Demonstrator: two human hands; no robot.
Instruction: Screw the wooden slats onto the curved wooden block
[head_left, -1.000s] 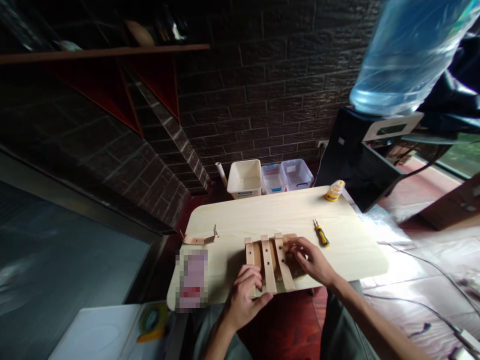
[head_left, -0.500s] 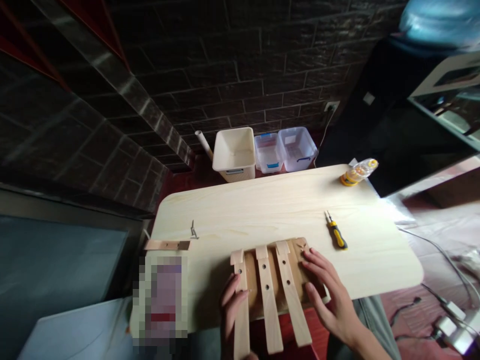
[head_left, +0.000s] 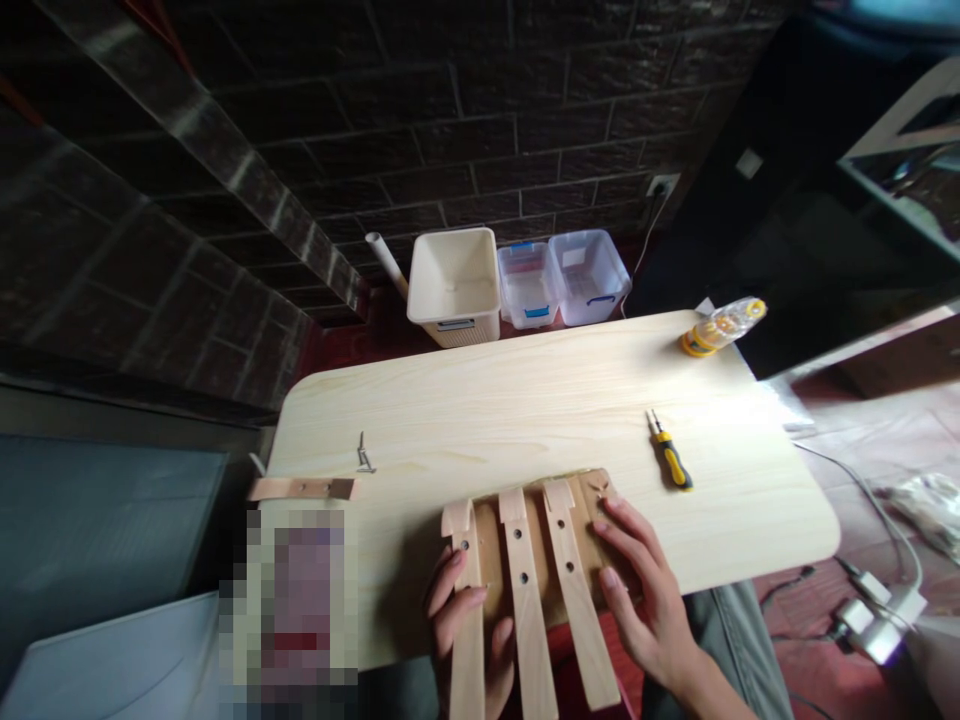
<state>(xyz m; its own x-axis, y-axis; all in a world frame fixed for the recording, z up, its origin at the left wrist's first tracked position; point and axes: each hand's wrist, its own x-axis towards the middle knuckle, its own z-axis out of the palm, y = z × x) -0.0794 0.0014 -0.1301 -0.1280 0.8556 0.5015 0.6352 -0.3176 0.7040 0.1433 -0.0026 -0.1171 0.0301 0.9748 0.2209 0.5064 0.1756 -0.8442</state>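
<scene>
A brown board (head_left: 556, 590) lies at the table's near edge, crossed by three pale wooden slats with curled upper ends and dark screw holes. My left hand (head_left: 457, 610) wraps around the leftmost slat (head_left: 468, 650), its fingers on one side and the thumb showing on the other. The middle slat (head_left: 530, 630) and the right slat (head_left: 585, 620) extend past the board toward my lap. On the board's right end rests my right hand (head_left: 646, 590), fingers stretched and apart. A yellow-and-black screwdriver (head_left: 673, 458) lies beyond it on the table.
Several screws (head_left: 364, 458) lie on the table (head_left: 465, 400) at left, near another wooden slat (head_left: 304, 488). A clear container with yellow ends (head_left: 724, 327) stands at the back right corner. Beyond the table are a cream bin (head_left: 454, 280) and two clear plastic boxes (head_left: 589, 278).
My left hand has shifted on the leftmost slat, and its thumb now shows to the right of it. My right hand stays on the board. The whole view has moved slightly.
</scene>
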